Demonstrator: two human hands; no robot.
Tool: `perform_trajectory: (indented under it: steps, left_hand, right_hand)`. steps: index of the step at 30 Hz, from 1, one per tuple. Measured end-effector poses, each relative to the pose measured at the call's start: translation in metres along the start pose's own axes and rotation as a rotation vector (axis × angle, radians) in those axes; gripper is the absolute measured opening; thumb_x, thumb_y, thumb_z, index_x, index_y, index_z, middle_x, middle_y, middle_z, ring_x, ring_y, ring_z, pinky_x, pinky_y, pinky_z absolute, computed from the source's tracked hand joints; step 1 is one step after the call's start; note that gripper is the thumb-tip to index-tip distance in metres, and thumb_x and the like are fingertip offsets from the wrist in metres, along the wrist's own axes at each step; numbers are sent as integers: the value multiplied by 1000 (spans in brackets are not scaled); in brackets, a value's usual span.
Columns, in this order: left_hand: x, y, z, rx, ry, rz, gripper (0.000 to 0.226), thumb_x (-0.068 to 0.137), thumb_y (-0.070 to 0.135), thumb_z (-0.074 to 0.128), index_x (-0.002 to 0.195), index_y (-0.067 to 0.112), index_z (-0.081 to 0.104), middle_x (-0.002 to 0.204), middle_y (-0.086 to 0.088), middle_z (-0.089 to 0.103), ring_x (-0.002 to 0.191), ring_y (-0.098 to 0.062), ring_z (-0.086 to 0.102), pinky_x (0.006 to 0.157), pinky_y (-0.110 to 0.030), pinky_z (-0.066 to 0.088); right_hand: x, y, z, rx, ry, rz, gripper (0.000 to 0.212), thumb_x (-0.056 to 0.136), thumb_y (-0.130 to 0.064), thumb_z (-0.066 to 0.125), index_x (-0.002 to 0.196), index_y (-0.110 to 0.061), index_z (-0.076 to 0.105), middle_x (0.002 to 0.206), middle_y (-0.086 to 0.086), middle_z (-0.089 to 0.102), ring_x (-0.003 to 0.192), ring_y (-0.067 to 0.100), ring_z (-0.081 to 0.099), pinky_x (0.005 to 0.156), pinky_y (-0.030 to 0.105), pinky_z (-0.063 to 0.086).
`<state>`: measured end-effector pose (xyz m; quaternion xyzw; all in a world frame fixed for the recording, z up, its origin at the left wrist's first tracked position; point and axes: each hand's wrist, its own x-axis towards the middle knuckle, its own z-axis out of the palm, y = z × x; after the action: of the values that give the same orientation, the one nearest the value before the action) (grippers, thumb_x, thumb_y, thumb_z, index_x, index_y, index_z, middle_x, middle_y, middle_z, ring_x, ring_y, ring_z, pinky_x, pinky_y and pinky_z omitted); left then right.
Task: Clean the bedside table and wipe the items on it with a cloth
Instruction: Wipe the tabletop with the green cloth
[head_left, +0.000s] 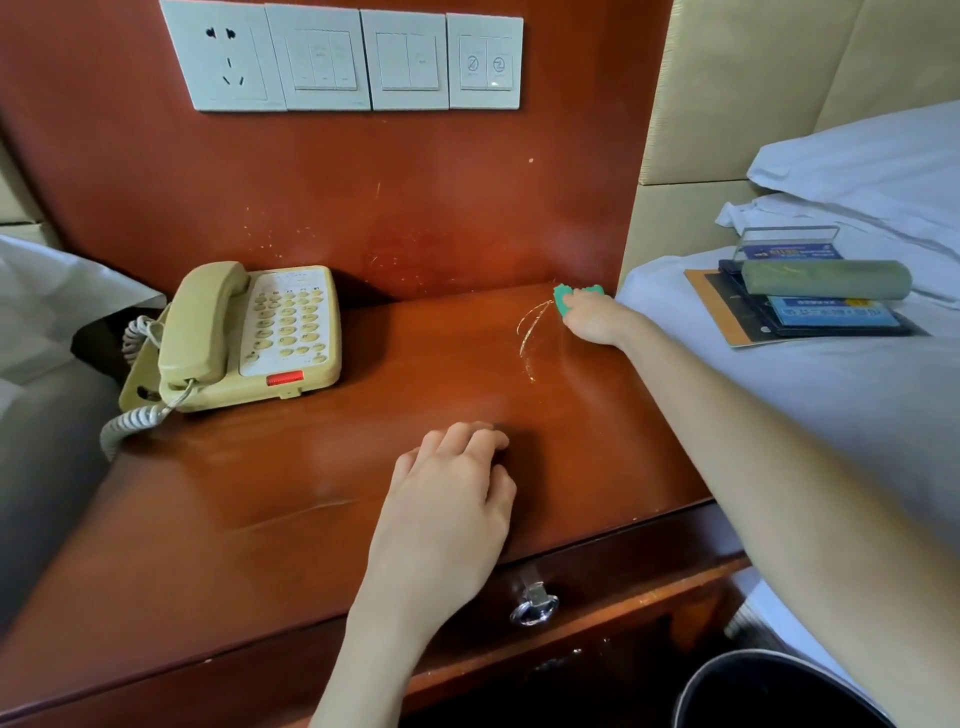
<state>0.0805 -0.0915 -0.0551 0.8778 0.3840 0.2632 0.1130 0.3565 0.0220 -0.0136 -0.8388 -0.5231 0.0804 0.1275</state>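
Note:
The bedside table (322, 467) is red-brown wood with a glossy top. My right hand (592, 319) grips a small green cloth (563, 297) at the table's far right corner, against the back panel. A pale wet streak (530, 332) shows on the wood just left of that hand. My left hand (457, 483) rests on the front middle of the tabletop with fingers loosely bent, holding nothing. A beige corded telephone (260, 332) stands at the far left of the table.
A bed (831, 415) with white sheets lies right of the table; on it sit stacked booklets, cards and a green roll (826, 278). Wall switches and a socket (343, 60) are above. A drawer ring pull (535, 608) and a dark bin (769, 691) are below.

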Motion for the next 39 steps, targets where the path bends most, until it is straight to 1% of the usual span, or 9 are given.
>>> perform_trajectory:
  steps: [6,10,13,16,21,24,28,31,39]
  left_hand:
    - [1,1,-1,-14,-1,-12,33,98,30,36,128,31,51,133,20,49,120,-3,38,99,-20,24]
    - [1,2,-3,-27,-9,-18,32,99,28,37,127,30,52,132,19,50,120,-5,40,100,-21,25]
    - [0,2,-5,-54,-10,-26,31,99,27,38,126,29,53,129,18,52,118,-6,42,99,-22,27]
    - [-1,2,-6,-68,-13,-28,31,99,26,38,126,29,53,127,17,53,116,-6,42,98,-21,27]
    - [0,2,-6,-81,-16,-31,31,99,26,38,125,29,54,126,16,54,115,-5,43,98,-22,29]
    - [-1,1,-7,-97,-12,-36,31,99,26,38,125,29,54,125,15,55,113,-6,45,98,-24,32]
    - [0,1,-7,-113,-13,-37,31,99,25,39,125,27,55,124,14,55,113,-8,45,100,-28,35]
    - [0,0,-7,-112,-9,-31,30,98,25,39,123,27,56,124,14,56,113,-8,45,101,-29,36]
    - [-1,0,-5,-98,-13,-24,30,97,26,40,122,27,57,123,13,56,114,-9,45,101,-31,36]
  right_hand:
    - [-11,-14,7,53,-65,-172,47,105,-18,22,151,-18,17,159,2,14,146,24,11,116,35,10]
    - [-30,-21,12,127,-103,-244,45,104,-23,28,149,-28,24,159,-3,16,146,25,12,117,40,13]
    - [-48,-22,14,183,-142,-298,46,103,-21,35,147,-34,30,158,-3,19,145,23,16,115,37,17]
    - [-70,-20,15,213,-177,-379,48,101,-19,40,146,-34,32,157,-5,20,145,19,16,114,31,15]
    - [-110,-15,18,218,-201,-474,50,100,-16,42,146,-33,32,155,-12,23,145,9,11,120,37,11]
    - [-134,-7,18,229,-196,-516,50,99,-13,42,145,-32,34,152,-19,26,144,0,8,120,34,9]
    - [-163,7,19,219,-170,-539,49,100,-12,41,144,-34,35,145,-31,20,139,-12,5,117,22,4]
    - [-175,19,18,159,-144,-534,49,101,-13,38,145,-34,32,148,-31,18,137,-16,3,115,19,2]
    - [-137,59,3,112,-51,-352,50,101,-10,36,147,-28,29,155,-16,17,142,-2,4,118,28,3]
